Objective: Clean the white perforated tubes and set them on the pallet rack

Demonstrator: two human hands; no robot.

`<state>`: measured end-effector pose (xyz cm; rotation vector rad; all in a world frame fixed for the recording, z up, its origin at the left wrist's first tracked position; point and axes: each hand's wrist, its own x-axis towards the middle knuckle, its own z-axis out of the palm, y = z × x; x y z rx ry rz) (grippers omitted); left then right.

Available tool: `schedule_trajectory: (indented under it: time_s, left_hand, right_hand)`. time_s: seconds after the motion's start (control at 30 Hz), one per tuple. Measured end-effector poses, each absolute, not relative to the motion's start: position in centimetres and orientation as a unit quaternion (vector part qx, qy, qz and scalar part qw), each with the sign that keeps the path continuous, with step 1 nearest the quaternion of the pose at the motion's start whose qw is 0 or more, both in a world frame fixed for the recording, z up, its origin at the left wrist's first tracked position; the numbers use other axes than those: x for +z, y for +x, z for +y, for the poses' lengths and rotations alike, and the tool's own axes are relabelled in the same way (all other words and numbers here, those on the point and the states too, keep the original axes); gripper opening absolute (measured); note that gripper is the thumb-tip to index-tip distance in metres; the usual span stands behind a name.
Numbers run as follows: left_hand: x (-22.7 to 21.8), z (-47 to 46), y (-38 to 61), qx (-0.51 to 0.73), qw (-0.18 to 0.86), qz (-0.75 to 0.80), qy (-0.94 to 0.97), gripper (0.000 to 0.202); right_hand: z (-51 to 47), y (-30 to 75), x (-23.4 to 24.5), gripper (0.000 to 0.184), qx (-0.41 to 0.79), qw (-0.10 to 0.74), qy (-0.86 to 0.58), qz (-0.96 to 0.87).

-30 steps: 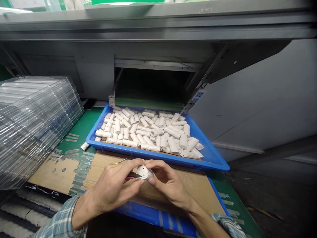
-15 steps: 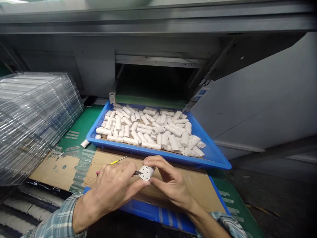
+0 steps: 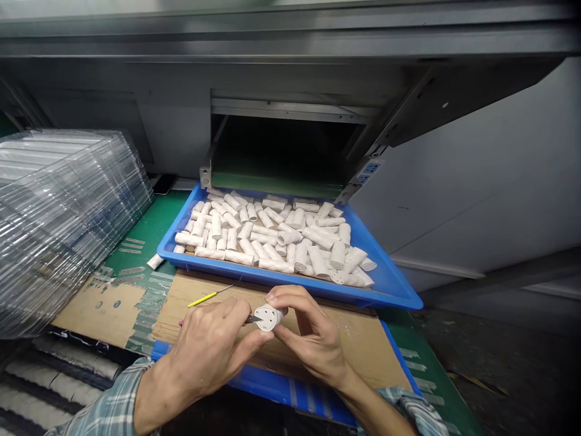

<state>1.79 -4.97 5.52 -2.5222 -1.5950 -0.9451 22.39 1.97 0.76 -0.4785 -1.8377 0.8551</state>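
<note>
My right hand (image 3: 315, 342) holds a short white cylinder (image 3: 267, 317) between thumb and fingers, its round end turned toward me. Several small holes show in that end face. In my left hand (image 3: 204, 348) is a knife-like tool (image 3: 252, 318) with a dark, pointed metal tip; most of it is hidden by the fingers. Its tip lies at the left edge of the cylinder's end face, with my left thumb close below. Just beyond my left hand, a thin screwdriver with a yellow handle (image 3: 203, 299) rests on the cardboard (image 3: 358, 339).
A blue tray (image 3: 394, 284) full of similar white cylinders (image 3: 272, 236) stands behind my hands, before a green conveyor opening (image 3: 276, 178). Stacked clear plastic trays (image 3: 68, 224) rise at the left. One loose cylinder (image 3: 155, 261) lies beside the blue tray on the green tabletop (image 3: 167, 212).
The left hand has shifted slightly down, uncovering more of the yellow screwdriver handle. Both hands keep their hold, and the tool tip stays at the cylinder's end face.
</note>
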Motion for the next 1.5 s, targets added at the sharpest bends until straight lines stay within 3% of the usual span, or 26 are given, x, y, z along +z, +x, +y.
schedule_trajectory:
  time_s: [0.3,0.43,0.57,0.8,1.0,1.5]
  left_hand:
    - [4.8,-5.5,2.3,-0.332,-0.046,-0.499,-0.799,0.039]
    - [4.4,-5.4,2.4,-0.393,-0.063,-0.484,-0.779,0.022]
    - [3.8,-4.9,2.3,-0.452,-0.077,-0.435,-0.775,0.029]
    - [4.6,-5.2,1.2,-0.41,-0.038,-0.467,-0.783,0.043]
    - [5.6,-5.6,1.0,-0.343,0.001,-0.499,-0.796,0.041]
    - [5.6,-5.5,1.2,-0.417,-0.049,-0.462,-0.781,0.027]
  right_hand:
    - [1.9,22.4,0.5,0.033,0.309,0.522,-0.193,-0.772]
    - [1.8,22.3,0.0,0.037,0.323,0.521,-0.192,-0.766]
    - [1.6,22.2,0.0,0.043,0.375,0.501,-0.177,-0.76]
    - [1.7,22.3,0.6,0.042,0.375,0.505,-0.172,-0.758]
    - [1.6,22.5,0.6,0.041,0.362,0.508,-0.177,-0.762]
    - [1.8,22.3,0.9,0.043,0.309,0.515,-0.173,-0.78]
